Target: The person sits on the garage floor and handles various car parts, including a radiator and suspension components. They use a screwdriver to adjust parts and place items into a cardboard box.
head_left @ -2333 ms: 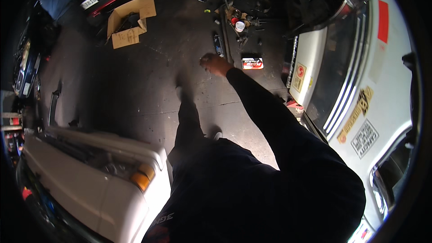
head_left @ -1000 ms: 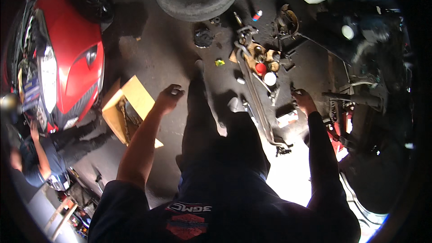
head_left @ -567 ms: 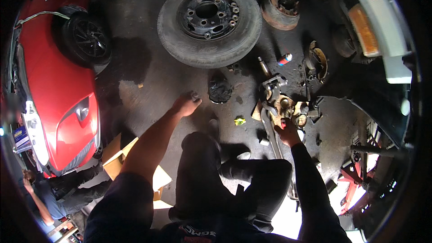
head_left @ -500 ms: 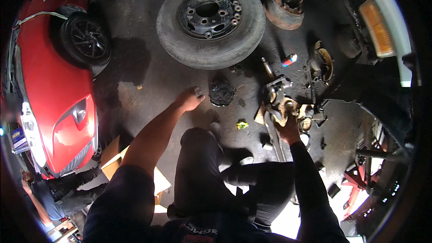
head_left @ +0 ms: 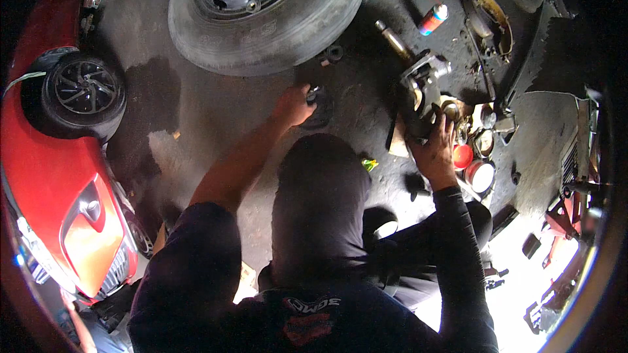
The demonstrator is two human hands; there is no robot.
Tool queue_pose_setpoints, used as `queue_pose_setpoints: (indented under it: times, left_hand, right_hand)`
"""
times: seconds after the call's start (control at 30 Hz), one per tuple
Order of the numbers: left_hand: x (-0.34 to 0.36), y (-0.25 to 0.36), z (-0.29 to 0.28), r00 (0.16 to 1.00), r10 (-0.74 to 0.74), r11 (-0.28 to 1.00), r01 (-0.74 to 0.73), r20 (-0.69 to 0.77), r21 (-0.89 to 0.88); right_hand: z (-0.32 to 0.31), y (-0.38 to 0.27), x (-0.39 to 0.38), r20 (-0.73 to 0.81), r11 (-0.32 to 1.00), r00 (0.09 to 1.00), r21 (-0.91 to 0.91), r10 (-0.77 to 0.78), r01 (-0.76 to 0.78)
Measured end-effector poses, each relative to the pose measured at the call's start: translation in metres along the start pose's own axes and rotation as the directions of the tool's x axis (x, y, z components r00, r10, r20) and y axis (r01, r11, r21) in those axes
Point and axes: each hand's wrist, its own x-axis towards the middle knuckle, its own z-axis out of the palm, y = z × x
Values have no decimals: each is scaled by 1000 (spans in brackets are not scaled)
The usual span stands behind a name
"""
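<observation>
My left hand (head_left: 294, 105) is closed round a small grey object (head_left: 312, 94), too small to name, above a dark round piece (head_left: 316, 115) on the floor. My right hand (head_left: 435, 151) reaches onto a heavy steel knuckle with a spindle (head_left: 396, 42), its fingers curled on the part's dark lower section. Under and beside it lie cardboard (head_left: 397, 138), a red tub (head_left: 462, 155), a white-rimmed can (head_left: 479, 176) and several greasy metal parts (head_left: 485, 141). A yellow scrap (head_left: 369, 165) lies nearer my bent knee.
A large tyre on a steel rim (head_left: 266, 35) lies ahead. A red car (head_left: 46, 170) fills the left, a co-worker's arm (head_left: 77, 319) below it. A spray can (head_left: 433, 19) and brake shoes (head_left: 490, 25) are ahead right; red metal equipment (head_left: 562, 219) stands at the right.
I have walked forward and lowered myself to the floor. My left hand has moved forward to the dark round piece; my right hand has reached onto the steel knuckle. The view has moved closer.
</observation>
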Motion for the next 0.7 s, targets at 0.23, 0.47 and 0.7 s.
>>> queue_pose_setpoints:
  times: [0.23, 0.47, 0.7]
  left_hand:
    - [-122, -27, -15, 960, 261, 964, -264, 98, 21]
    - [-91, -41, 54, 938, 118, 908, 31, 325, -418]
    - [-48, -2, 58, 995, -78, 993, 83, 69, -78]
  right_hand:
    - [12, 10, -3, -41, 998, 997, -20, -59, 58]
    - [7, 3, 0, -126, 991, 985, -71, -119, 111]
    - [-5, -12, 10, -10, 998, 1000, 63, 2, -1]
